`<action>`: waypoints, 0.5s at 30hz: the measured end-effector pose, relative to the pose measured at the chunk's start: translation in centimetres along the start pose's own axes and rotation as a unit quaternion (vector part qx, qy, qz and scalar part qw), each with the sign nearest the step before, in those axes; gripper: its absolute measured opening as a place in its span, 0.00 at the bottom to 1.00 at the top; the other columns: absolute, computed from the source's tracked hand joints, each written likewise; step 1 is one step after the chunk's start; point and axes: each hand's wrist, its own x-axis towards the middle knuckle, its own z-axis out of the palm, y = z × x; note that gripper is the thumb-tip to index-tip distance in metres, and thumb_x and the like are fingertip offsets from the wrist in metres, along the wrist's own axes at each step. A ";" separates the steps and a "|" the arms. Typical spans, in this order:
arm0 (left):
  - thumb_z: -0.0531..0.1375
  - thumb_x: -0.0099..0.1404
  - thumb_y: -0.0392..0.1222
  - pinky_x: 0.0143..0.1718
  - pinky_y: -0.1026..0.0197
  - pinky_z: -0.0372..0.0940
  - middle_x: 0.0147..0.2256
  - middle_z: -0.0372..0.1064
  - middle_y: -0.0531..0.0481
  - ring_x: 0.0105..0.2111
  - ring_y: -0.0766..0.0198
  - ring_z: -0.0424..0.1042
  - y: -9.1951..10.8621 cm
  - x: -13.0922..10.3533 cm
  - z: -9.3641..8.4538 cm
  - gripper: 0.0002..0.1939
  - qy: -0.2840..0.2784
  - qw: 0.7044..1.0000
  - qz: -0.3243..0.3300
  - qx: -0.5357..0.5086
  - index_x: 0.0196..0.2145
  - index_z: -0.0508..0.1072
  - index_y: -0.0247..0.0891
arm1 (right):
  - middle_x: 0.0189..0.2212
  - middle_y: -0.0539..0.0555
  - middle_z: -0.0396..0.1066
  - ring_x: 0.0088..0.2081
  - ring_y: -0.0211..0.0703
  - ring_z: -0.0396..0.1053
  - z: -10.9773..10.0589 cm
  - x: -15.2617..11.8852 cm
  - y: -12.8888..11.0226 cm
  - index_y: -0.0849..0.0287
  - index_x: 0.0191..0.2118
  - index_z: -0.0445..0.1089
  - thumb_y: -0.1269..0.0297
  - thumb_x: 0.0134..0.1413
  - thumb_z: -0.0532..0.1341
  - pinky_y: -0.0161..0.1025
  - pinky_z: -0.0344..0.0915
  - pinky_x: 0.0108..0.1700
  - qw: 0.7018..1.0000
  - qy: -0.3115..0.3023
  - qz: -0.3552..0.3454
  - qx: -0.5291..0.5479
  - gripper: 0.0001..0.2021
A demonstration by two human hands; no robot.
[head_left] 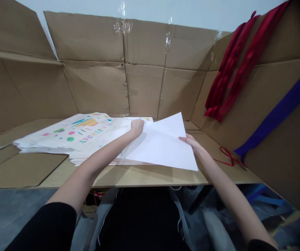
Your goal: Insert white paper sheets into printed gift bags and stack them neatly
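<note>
A white sheet extends over the right part of a pile and past it, with its right side raised off the table. My right hand grips the sheet's right edge, thumb on top and fingers partly hidden. On the sheet's upper left rests my left hand, its fingers curled into a fist; what it may hold is hidden. Beneath and to the left lies a pile of white printed sheets with colourful dots and the letters "BIRTHDAY".
Tall cardboard walls enclose the table at the back and sides. Dark red ribbons and a blue ribbon hang on the right wall. A thin red cord lies at the table's right.
</note>
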 end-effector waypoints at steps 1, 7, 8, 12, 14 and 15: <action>0.55 0.61 0.30 0.46 0.47 0.62 0.47 0.66 0.25 0.52 0.43 0.65 0.6 -0.1 0.2 0.18 0.004 1.000 -0.003 0.014 0.49 0.72 0.27 | 0.37 0.57 0.74 0.32 0.46 0.73 -0.4 -0.3 -0.2 0.62 0.41 0.68 0.75 0.44 0.63 0.39 0.72 0.35 1.000 -0.005 0.000 -0.002 0.14; 0.53 0.55 0.19 0.41 0.50 0.66 0.43 0.70 0.29 0.45 0.46 0.70 3.1 -0.8 1.2 0.19 -0.016 0.997 0.000 0.071 0.43 0.74 0.24 | 0.35 0.55 0.74 0.28 0.46 0.71 -3.7 -1.3 -0.2 0.59 0.45 0.67 0.70 0.42 0.65 0.40 0.71 0.28 0.999 -0.024 0.007 -0.038 0.19; 0.52 0.55 0.18 0.42 0.50 0.66 0.43 0.70 0.29 0.45 0.47 0.70 3.4 -0.9 1.3 0.20 -0.014 0.997 0.005 0.073 0.44 0.74 0.25 | 0.36 0.55 0.74 0.28 0.47 0.72 -4.1 -1.5 -0.1 0.59 0.46 0.67 0.70 0.42 0.66 0.40 0.71 0.28 0.999 -0.022 0.007 -0.046 0.20; 0.51 0.56 0.17 0.41 0.51 0.66 0.43 0.70 0.29 0.45 0.47 0.71 4.6 -1.0 1.5 0.21 -0.011 0.997 0.015 0.072 0.45 0.74 0.23 | 0.39 0.56 0.73 0.30 0.48 0.72 -3.5 -2.0 0.7 0.57 0.46 0.66 0.67 0.44 0.65 0.41 0.72 0.29 0.999 -0.005 0.001 -0.043 0.20; 0.51 0.57 0.17 0.41 0.52 0.66 0.42 0.70 0.28 0.45 0.47 0.71 5.1 -1.0 1.5 0.21 -0.012 0.997 0.019 0.068 0.45 0.74 0.22 | 0.40 0.57 0.73 0.30 0.47 0.72 -2.1 -2.0 1.2 0.59 0.44 0.67 0.69 0.44 0.64 0.40 0.72 0.31 1.000 -0.004 0.013 -0.025 0.18; 0.50 0.57 0.18 0.40 0.52 0.66 0.41 0.70 0.28 0.45 0.47 0.71 5.3 -1.0 1.6 0.20 -0.012 0.998 0.022 0.066 0.45 0.74 0.22 | 0.40 0.58 0.73 0.31 0.47 0.73 -1.4 -1.9 1.5 0.60 0.43 0.67 0.71 0.43 0.64 0.40 0.72 0.32 1.000 -0.002 0.021 -0.012 0.17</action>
